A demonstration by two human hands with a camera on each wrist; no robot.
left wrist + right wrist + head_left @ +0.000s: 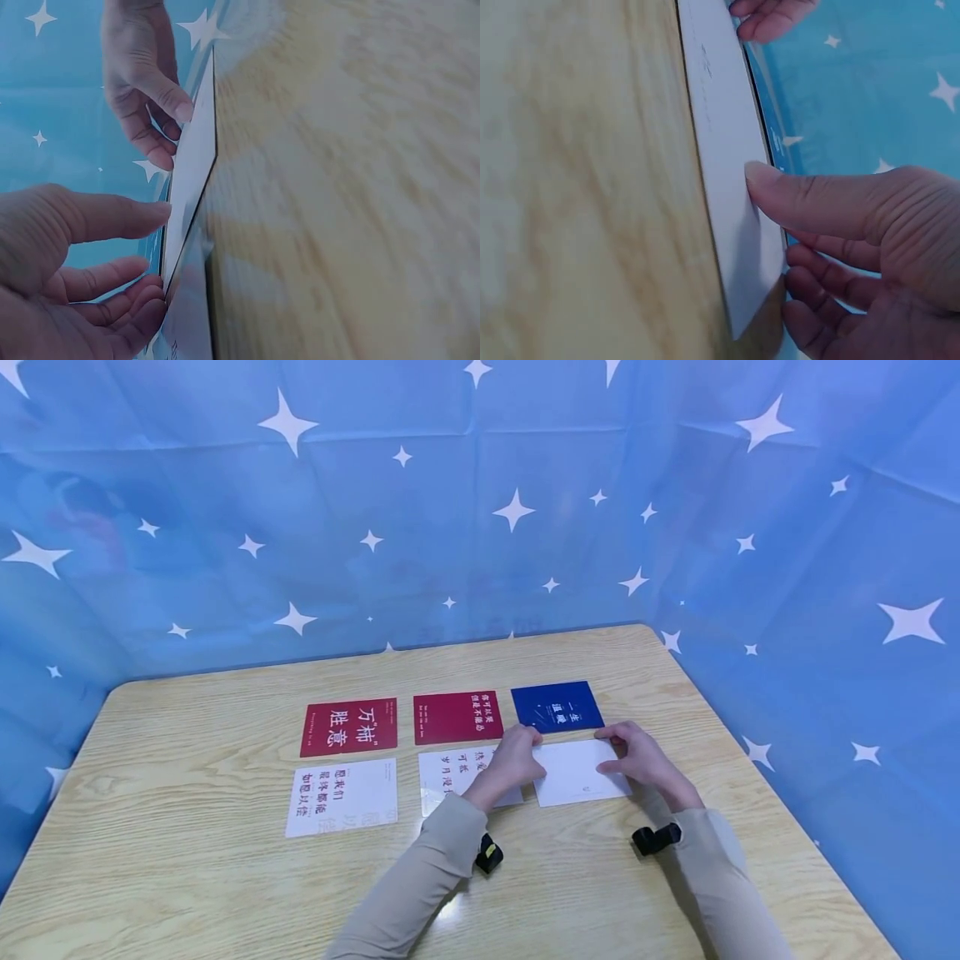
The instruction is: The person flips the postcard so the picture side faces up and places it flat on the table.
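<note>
A blank-looking white postcard (573, 779) with small faint print lies at the right end of the front row. My left hand (512, 765) holds its left side between thumb and curled fingers. On the other side, my right hand (647, 762) grips the far right corner; its thumb rests on the white face and its fingers curl at the edge, as the right wrist view shows. Just behind is a blue postcard (555, 707). A white postcard with dark characters (442, 781) lies to the left, partly hidden under my left hand and sleeve.
Two red postcards, one at the left (349, 728) and one in the middle (456, 718), lie in the back row. Another white postcard with dark writing (352, 789) is at the front left. The wooden table (187, 860) meets a blue star-patterned cloth (420, 568) behind and to the right.
</note>
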